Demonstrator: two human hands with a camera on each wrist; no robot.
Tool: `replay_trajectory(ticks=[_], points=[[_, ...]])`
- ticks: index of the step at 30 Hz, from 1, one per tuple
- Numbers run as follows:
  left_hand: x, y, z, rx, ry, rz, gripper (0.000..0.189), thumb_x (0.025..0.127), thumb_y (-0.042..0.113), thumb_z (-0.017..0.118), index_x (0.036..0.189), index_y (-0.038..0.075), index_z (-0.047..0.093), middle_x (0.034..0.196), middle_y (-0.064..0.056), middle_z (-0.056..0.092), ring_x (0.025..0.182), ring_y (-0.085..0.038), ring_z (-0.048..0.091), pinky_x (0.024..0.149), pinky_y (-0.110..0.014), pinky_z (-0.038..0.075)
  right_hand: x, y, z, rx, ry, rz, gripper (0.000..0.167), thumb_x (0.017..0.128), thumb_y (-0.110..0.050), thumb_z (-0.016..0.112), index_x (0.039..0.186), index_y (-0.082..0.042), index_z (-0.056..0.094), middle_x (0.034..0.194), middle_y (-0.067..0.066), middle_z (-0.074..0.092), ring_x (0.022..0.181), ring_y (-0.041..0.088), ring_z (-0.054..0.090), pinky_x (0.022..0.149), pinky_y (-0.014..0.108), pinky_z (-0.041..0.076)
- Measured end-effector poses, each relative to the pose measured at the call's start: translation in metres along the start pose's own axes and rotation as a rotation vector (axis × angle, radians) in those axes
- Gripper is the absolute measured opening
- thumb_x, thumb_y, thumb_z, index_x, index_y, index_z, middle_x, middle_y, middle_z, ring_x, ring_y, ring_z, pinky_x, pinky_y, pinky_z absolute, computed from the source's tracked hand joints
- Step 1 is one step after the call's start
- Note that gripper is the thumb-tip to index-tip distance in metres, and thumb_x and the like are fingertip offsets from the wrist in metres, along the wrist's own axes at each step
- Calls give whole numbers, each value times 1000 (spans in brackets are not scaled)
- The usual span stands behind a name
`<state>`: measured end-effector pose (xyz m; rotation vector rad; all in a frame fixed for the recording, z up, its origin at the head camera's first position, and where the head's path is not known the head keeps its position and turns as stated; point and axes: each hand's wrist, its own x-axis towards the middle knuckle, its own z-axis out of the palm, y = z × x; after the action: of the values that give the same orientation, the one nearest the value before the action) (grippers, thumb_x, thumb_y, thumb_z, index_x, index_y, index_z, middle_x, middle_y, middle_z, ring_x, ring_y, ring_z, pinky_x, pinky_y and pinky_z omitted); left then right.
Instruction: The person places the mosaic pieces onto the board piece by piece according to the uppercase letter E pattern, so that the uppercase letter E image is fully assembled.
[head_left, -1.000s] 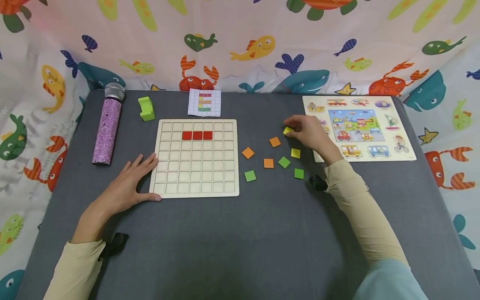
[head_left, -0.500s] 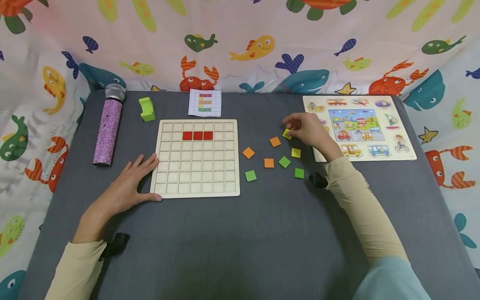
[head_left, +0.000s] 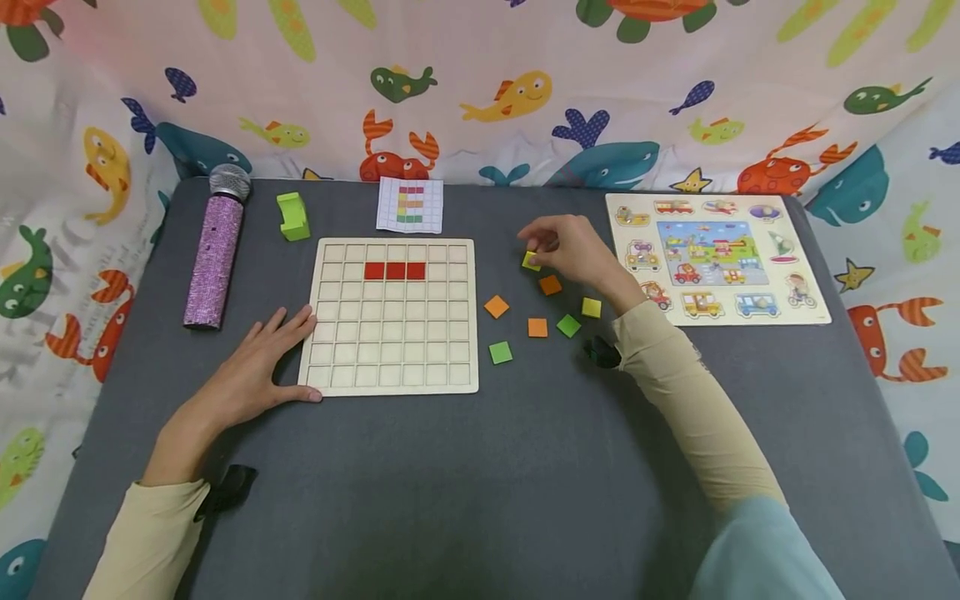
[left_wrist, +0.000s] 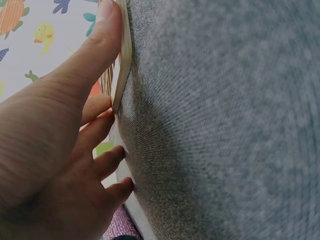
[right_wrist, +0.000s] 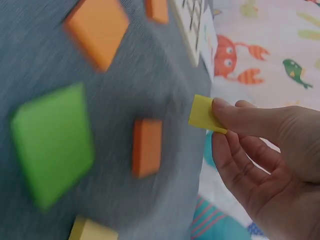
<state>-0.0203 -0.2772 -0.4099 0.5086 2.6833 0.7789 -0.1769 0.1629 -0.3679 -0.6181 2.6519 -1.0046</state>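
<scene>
Between thumb and fingers my right hand [head_left: 573, 250] pinches a yellow square tile [right_wrist: 204, 114], held above the table to the right of the grid board. My left hand [head_left: 251, 371] lies with spread fingers at the left edge of the pale wooden grid board [head_left: 393, 333], its thumb touching the lower left corner. Three red tiles [head_left: 395, 271] sit side by side in the board's second row. Under and near my right hand lie orange tiles [head_left: 497, 307], green tiles [head_left: 500, 352] and another yellow tile [head_left: 591, 307].
Behind the board lies a paper card [head_left: 409, 205] with a coloured grid pattern. A glittery purple microphone [head_left: 213, 258] and a green block [head_left: 293, 217] are at the back left. A picture puzzle board [head_left: 802, 250] lies at the right. A printed curtain [head_left: 465, 50] hangs behind the table.
My right hand has moved left, away from the puzzle board, carrying the yellow tile towards the grid board. My left hand has stayed at the board's edge.
</scene>
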Motion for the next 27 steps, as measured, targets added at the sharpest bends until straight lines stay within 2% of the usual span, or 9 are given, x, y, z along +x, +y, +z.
replay_trajectory(ticks=[7, 17, 27], points=[[1, 1, 0, -3, -1, 8, 105, 73, 38, 86, 154, 4, 29, 161, -16, 21, 147, -45, 8, 118, -59, 1, 21, -22, 15, 44, -12, -37, 29, 87, -1, 72, 115, 1, 69, 93, 11, 65, 85, 22, 60, 77, 34, 51], [0, 0, 0, 3, -3, -1, 106, 72, 38, 86, 154, 4, 28, 161, -16, 20, 147, -45, 7, 118, -58, 0, 53, -50, 42, 86, -85, -107, 28, 88, -2, 72, 116, 1, 68, 92, 9, 64, 80, 18, 57, 71, 27, 47], [-1, -1, 0, -3, 11, 5, 105, 72, 37, 86, 154, 5, 28, 161, -16, 21, 147, -44, 8, 118, -58, 0, 74, -76, 79, 150, -126, -181, 29, 86, -3, 74, 115, 1, 69, 92, 7, 67, 82, 16, 58, 71, 24, 47]])
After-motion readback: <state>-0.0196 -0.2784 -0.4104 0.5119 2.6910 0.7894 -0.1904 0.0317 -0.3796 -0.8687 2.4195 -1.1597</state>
